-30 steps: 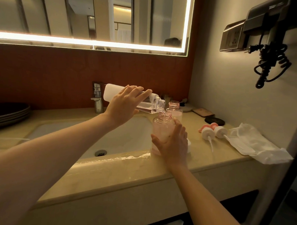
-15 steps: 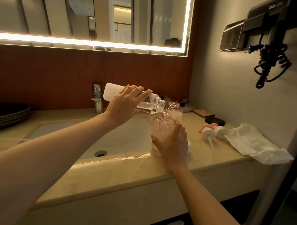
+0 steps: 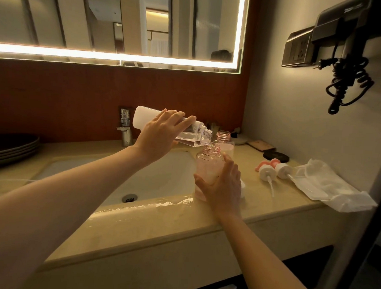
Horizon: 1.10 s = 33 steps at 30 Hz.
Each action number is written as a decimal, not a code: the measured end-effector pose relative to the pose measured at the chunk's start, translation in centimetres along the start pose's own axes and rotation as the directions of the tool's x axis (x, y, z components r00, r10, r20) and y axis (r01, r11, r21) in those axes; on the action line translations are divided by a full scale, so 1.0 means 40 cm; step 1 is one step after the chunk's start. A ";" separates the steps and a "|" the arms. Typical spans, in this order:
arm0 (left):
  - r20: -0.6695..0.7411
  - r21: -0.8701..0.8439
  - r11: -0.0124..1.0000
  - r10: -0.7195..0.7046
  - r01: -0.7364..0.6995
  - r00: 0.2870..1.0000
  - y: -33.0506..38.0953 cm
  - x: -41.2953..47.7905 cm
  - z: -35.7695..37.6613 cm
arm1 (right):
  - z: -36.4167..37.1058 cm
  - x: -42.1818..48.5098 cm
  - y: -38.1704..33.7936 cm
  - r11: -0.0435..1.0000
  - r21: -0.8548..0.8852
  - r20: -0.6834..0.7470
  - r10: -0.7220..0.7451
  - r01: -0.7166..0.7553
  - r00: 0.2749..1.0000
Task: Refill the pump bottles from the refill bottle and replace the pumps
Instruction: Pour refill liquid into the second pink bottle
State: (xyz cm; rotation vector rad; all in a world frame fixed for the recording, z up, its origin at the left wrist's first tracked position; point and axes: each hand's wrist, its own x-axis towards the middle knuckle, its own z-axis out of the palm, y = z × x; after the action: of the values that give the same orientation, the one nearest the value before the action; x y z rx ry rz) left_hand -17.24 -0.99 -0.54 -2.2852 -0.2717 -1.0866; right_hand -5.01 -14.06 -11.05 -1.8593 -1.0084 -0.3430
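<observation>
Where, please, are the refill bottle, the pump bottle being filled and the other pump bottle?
refill bottle (image 3: 143, 118), head view, white base end.
pump bottle being filled (image 3: 208, 166), head view, pink body below the neck.
other pump bottle (image 3: 223, 136), head view, threaded neck.

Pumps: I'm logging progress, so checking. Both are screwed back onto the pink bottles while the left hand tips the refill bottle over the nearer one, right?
No. The head view shows both pumps lying loose on the counter; the pink bottles have open necks. The left hand does tip the refill bottle over the nearer one.
</observation>
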 end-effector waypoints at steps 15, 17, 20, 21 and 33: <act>-0.012 0.019 1.000 0.006 -0.006 1.000 0.001 0.005 -0.004 | 0.007 0.001 0.006 1.000 -0.018 -0.006 -0.001 0.001 1.000; -0.015 0.028 1.000 0.011 -0.010 1.000 0.001 0.006 -0.006 | 0.006 0.001 0.005 1.000 -0.019 -0.005 -0.001 0.001 1.000; -0.012 0.039 0.999 0.016 -0.016 1.000 -0.002 0.008 -0.005 | 0.005 0.000 0.005 1.000 -0.018 -0.004 -0.011 0.011 1.000; -0.013 0.043 0.999 0.019 -0.018 1.000 -0.001 0.008 -0.005 | 0.005 0.000 0.005 1.000 -0.016 -0.005 -0.016 0.016 1.000; -0.001 0.103 0.993 0.050 -0.050 0.999 -0.005 0.015 -0.004 | 0.007 0.001 0.006 0.999 -0.020 -0.016 -0.030 0.029 0.999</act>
State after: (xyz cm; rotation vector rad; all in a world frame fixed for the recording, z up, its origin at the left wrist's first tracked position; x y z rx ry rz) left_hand -17.05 -0.95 0.06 -2.1874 -0.2619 -1.0274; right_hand -4.83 -13.86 -11.32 -1.8580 -1.0256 -0.3863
